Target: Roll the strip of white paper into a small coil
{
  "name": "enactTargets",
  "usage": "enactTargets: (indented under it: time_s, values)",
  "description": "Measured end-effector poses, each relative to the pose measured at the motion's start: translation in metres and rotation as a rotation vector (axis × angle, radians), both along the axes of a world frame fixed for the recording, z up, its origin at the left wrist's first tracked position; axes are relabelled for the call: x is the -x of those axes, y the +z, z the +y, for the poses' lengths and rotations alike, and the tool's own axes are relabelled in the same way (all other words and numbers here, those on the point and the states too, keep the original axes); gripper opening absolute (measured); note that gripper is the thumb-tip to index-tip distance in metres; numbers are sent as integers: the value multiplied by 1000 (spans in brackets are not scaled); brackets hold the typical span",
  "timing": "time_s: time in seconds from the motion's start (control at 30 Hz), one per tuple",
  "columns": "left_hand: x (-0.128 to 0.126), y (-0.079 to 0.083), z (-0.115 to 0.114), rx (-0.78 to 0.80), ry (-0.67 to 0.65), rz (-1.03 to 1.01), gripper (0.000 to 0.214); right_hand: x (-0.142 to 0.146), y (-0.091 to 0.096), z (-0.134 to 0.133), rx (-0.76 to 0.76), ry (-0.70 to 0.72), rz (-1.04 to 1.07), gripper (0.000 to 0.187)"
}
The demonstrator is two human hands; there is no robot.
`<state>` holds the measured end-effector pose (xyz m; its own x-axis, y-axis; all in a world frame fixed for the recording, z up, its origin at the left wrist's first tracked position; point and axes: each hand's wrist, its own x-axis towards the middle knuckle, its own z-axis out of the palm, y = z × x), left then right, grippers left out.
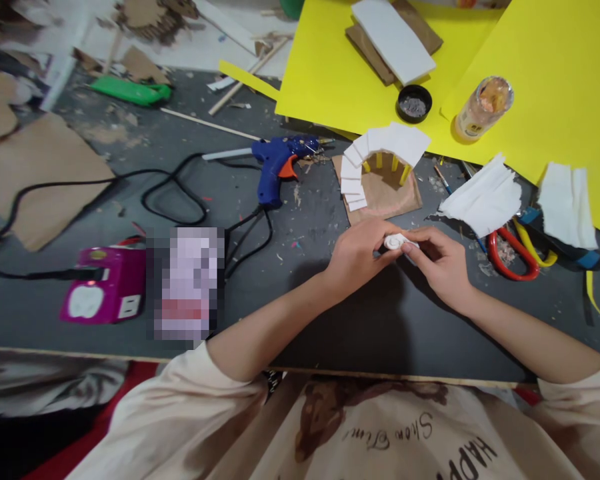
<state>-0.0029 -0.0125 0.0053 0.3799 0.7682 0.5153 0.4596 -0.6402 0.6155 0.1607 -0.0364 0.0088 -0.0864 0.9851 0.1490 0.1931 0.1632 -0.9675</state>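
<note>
Over the near part of the dark table, both hands meet on a small white rolled piece: the left hand closes its fingers around the roll's left end, and the right hand pinches the right end between thumb and fingertips, so the piece sits between the two hands, held just above the tabletop. Taking that roll as the landmark, a model stair of white steps on yellow posts curves over a brown card base just beyond it. To the left of the roll and a little farther off lies a blue glue gun, its black cord looping away leftward toward a magenta power block near the table's front edge. Right of the roll lie red-handled scissors, partly under folded white paper. Farther beyond the roll, yellow sheets carry a small black dish, a clear jar on its side, and a white foam strip.
</note>
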Motion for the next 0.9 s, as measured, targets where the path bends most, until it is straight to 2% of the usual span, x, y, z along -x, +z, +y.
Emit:
enactTargets:
  time_s: [0.2,0.3,0.47,0.63,0.9]
  values:
    - [2,-1,0,52,-55,106,33,-3,2,6,67,-91,76,14]
    - [2,-2,1,73,-79,87,30,-3,2,8,99,-122,113,19]
    - [2,-3,1,63,-42,72,27,-2,2,6,129,-152,151,21]
    - [3,-5,-2,91,-15,83,28,-2,2,2,87,-155,89,19]
    - [3,-7,-4,177,-18,-25,28,0,4,1,-7,-105,50,12]
